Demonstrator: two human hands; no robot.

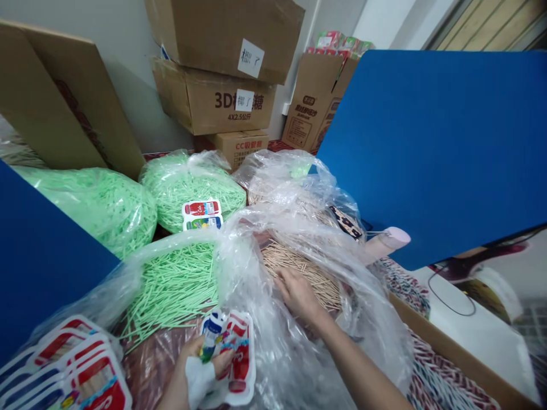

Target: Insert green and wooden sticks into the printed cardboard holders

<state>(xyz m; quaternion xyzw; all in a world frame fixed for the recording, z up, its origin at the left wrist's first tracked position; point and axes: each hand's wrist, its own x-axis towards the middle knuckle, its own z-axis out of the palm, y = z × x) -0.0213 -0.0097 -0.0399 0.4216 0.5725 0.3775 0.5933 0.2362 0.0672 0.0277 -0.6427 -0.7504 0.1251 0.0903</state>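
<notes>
My left hand (200, 364), with a white wrap round its thumb side, is closed on a bottle-shaped cola packet (239, 353) printed red, blue and green. My right hand (297, 293) reaches into an open clear plastic bag of thin brown sticks (316, 273). Its fingers are curled together against the sticks at the bag's left side; how many it grips is hidden. Left of that bag, thin green sticks (175, 279) lie in another open bag. A pile of similar bottle-shaped packets (94, 370) sits at the lower left.
Behind stand full bags of green sticks (94, 199), one with a packet (202, 215) on top. Cardboard boxes (231, 102) are stacked against the wall. Blue panels (436, 148) flank both sides. A pale pink cylinder (387, 244) and striped red-and-white material (440, 370) are at the right.
</notes>
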